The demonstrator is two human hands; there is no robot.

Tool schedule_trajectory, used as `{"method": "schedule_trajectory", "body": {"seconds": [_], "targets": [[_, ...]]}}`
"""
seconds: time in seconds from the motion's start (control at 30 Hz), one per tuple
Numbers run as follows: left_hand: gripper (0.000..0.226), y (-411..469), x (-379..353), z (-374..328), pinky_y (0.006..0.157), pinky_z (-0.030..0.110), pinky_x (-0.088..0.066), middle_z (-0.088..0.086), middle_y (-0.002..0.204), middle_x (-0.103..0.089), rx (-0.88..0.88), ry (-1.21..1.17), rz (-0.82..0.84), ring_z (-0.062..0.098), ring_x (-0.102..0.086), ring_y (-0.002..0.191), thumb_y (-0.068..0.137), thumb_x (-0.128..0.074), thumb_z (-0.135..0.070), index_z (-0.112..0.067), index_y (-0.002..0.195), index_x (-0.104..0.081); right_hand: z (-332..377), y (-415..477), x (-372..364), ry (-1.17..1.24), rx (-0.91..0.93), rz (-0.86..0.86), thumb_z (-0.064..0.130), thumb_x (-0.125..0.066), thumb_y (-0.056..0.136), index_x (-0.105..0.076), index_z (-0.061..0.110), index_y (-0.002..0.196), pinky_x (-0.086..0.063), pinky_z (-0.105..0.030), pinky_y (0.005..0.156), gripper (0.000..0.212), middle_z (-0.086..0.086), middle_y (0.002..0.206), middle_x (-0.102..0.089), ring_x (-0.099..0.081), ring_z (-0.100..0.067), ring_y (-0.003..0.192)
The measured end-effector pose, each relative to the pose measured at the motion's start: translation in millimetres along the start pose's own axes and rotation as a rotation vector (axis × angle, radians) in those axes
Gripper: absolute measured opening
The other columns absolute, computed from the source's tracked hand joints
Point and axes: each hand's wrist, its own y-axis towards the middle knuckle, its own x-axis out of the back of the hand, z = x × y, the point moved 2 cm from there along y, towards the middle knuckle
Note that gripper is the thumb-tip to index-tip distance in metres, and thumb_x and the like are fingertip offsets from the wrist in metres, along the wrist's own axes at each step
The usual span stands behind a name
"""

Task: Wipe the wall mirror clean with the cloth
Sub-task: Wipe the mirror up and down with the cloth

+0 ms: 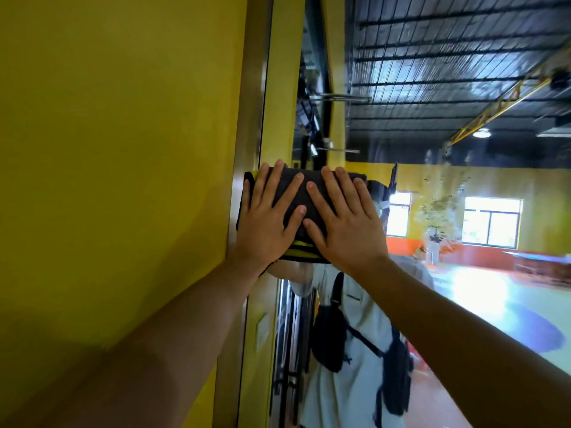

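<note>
step: mid-wipe; cloth [304, 193] against mirror [463, 304], by its left frame [247, 118]
grip: left hand [265, 217], right hand [343, 220] spread flat, pressing cloth
next: probably sweep right, pressure even

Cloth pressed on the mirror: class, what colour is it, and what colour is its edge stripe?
The cloth is dark grey with yellow edge stripes; head view.

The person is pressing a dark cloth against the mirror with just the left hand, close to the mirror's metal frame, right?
Not quite: both hands press it. The head view shows the left hand and the right hand flat, side by side, on the dark cloth, against the mirror, close to its metal frame.
</note>
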Motion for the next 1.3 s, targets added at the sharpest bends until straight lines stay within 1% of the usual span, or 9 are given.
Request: {"method": "schedule_trajectory", "body": {"seconds": [0.13, 0.27, 0.43, 0.57, 0.7, 0.87, 1.07, 1.17, 1.3], "targets": [[0.058, -39.4, -1.8, -6.7, 0.127, 0.058, -0.007, 0.006, 0.173, -0.008, 0.015, 0.005, 0.051, 0.028, 0.001, 0.16, 0.109, -0.031, -0.053, -0.031, 0.163, -0.027, 17.5, -36.1, -4.0, 0.009, 0.003, 0.012, 0.052, -0.037, 0.108, -0.031, 0.015, 0.162, -0.014, -0.053, 0.128, 0.065, -0.017, 0.17, -0.018, -0.013, -0.034, 0.159], [0.058, -80.6, -5.3, -13.2, 0.126, 0.06, -0.009, 0.01, 0.172, -0.014, 0.02, 0.003, 0.069, 0.031, -0.004, 0.16, 0.109, -0.035, -0.051, -0.028, 0.161, -0.032, 36.4, -72.7, -8.4, 0.05, 0.004, 0.014, 0.05, -0.039, 0.109, -0.032, 0.014, 0.161, -0.015, -0.053, 0.128, 0.064, -0.017, 0.169, -0.021, -0.016, -0.036, 0.158], [0.057, -139.8, -13.6, -23.9, 0.123, 0.063, -0.017, 0.013, 0.17, -0.021, 0.039, -0.04, 0.07, 0.034, -0.011, 0.159, 0.107, -0.042, -0.049, -0.027, 0.159, -0.037, 64.0, -127.3, -13.3, 0.069, 0.013, 0.061, 0.05, -0.04, 0.11, -0.029, 0.014, 0.162, -0.015, -0.053, 0.128, 0.065, -0.018, 0.169, -0.019, -0.016, -0.036, 0.158], [0.056, -186.3, -22.0, -31.7, 0.123, 0.063, -0.017, 0.013, 0.168, -0.025, 0.066, -0.046, 0.07, 0.036, -0.016, 0.158, 0.106, -0.042, -0.05, -0.029, 0.158, -0.035, 85.7, -168.9, -18.8, 0.071, 0.012, 0.08, 0.049, -0.041, 0.109, -0.031, 0.013, 0.162, -0.013, -0.052, 0.129, 0.064, -0.018, 0.169, -0.02, -0.017, -0.037, 0.157], [0.056, -234.4, -27.8, -41.3, 0.122, 0.064, -0.018, 0.015, 0.168, -0.024, 0.087, -0.046, 0.119, 0.039, -0.016, 0.157, 0.108, -0.037, -0.051, -0.03, 0.159, -0.031, 107.0, -213.3, -20.5, 0.062, 0.035, 0.116, 0.048, -0.04, 0.11, -0.032, 0.016, 0.161, -0.016, -0.052, 0.128, 0.061, -0.02, 0.168, -0.022, -0.019, -0.039, 0.156], [0.058, -292.7, -35.5, -49.5, 0.12, 0.066, -0.021, 0.013, 0.169, -0.017, 0.103, -0.048, 0.207, 0.037, -0.01, 0.158, 0.109, -0.033, -0.052, -0.033, 0.162, -0.019, 128.6, -265.4, -22.9, 0.097, 0.033, 0.154, 0.048, -0.047, 0.108, -0.036, 0.019, 0.16, -0.022, -0.054, 0.126, 0.06, -0.021, 0.167, -0.026, -0.023, -0.039, 0.156], [0.065, -357.9, -39.5, -58.8, 0.119, 0.067, -0.022, 0.01, 0.172, -0.004, 0.117, -0.077, 0.307, 0.037, -0.003, 0.159, 0.108, -0.03, -0.055, -0.034, 0.165, -0.007, 155.3, -321.9, -20.8, 0.154, 0.029, 0.209, 0.053, -0.055, 0.103, -0.039, 0.02, 0.159, -0.017, -0.052, 0.128, 0.067, -0.019, 0.166, -0.028, -0.021, -0.037, 0.156], [0.067, -396.9, -39.9, -63.4, 0.12, 0.065, -0.022, 0.009, 0.173, 0.006, 0.119, -0.077, 0.346, 0.036, -0.002, 0.159, 0.107, -0.031, -0.056, -0.032, 0.165, -0.007, 171.5, -355.3, -22.4, 0.166, 0.04, 0.252, 0.055, -0.055, 0.102, -0.039, 0.021, 0.159, -0.013, -0.05, 0.129, 0.068, -0.017, 0.167, -0.028, -0.02, -0.036, 0.157], [0.07, -455.6, -40.8, -70.4, 0.122, 0.062, -0.017, 0.008, 0.173, 0.01, 0.116, -0.075, 0.417, 0.035, 0.002, 0.159, 0.107, -0.029, -0.059, -0.032, 0.165, -0.002, 196.4, -406.9, -24.4, 0.177, 0.069, 0.31, 0.052, -0.054, 0.104, -0.038, 0.02, 0.16, -0.008, -0.05, 0.129, 0.066, -0.016, 0.168, -0.025, -0.014, -0.035, 0.158]]}}
